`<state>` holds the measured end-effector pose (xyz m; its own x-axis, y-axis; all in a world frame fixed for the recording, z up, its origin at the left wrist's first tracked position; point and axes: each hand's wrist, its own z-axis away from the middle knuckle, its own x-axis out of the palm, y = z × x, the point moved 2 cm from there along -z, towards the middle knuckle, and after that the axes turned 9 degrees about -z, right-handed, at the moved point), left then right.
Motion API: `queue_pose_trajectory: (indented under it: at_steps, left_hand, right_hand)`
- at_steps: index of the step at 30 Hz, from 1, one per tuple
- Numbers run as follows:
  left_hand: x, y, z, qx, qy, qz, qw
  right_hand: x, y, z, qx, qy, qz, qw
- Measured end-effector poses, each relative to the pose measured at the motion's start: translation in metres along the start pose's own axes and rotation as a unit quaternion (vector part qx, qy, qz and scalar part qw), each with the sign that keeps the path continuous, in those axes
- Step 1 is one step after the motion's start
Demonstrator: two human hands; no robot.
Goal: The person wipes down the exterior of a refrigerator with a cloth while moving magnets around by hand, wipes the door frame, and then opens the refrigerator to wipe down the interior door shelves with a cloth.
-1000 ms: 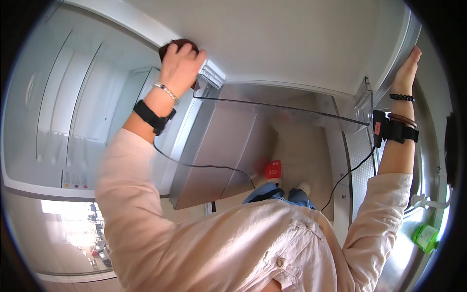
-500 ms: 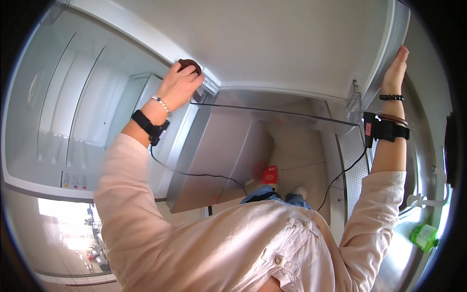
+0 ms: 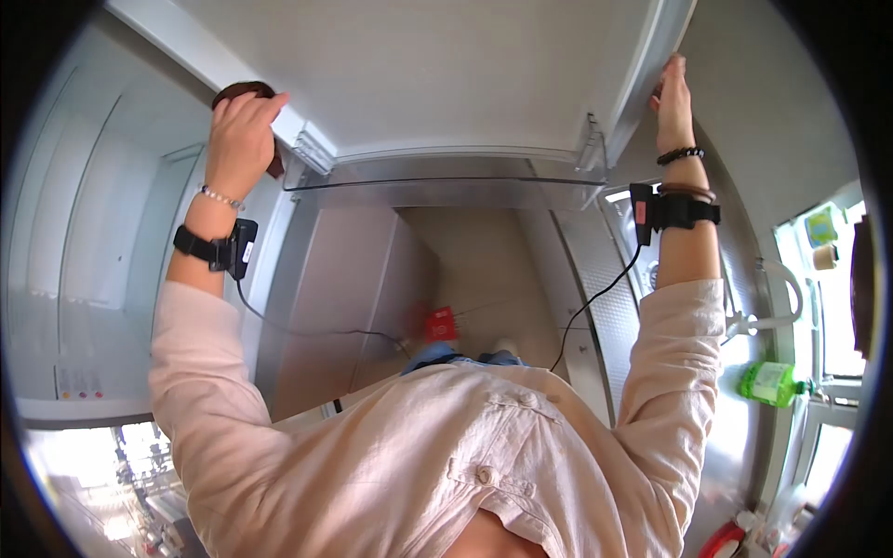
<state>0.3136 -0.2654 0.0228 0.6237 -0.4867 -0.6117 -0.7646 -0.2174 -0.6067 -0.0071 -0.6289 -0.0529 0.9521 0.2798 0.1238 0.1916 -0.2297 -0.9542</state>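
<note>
My left hand (image 3: 244,135) is closed over a dark brown cloth (image 3: 238,91), pressed against the inner left edge of an open refrigerator door (image 3: 437,70). One end of the cloth hangs below my fingers. At the door's right edge, my right hand (image 3: 675,98) grips the side, its fingers partly hidden. A clear door shelf (image 3: 446,181) spans the lower part of the door between my arms. To the left lies the refrigerator's pale interior (image 3: 102,214), with glassy shelves.
Black straps with cables sit on both wrists. On the right are a sink counter (image 3: 595,288), a white faucet (image 3: 791,298) and a green bottle (image 3: 772,383) near a window. A red object (image 3: 442,325) lies on the floor by my feet.
The view has shifted, so the door and both hands appear farther left. My left hand has turned over the cloth, which now shows more. My right hand stays on the door's edge.
</note>
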Motion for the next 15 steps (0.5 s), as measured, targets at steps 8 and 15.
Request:
queue_pose_trajectory:
  at_steps: [8,15]
  left_hand:
    - [-0.054,0.055,0.044,-0.424,0.092,0.389,0.812]
    - [-0.077,0.1,0.061,-0.41,0.116,0.5,0.754]
  right_hand:
    - [-0.037,0.055,0.122,0.028,-0.112,0.015,0.993]
    - [0.015,-0.035,0.198,-0.216,-0.078,-0.021,0.973]
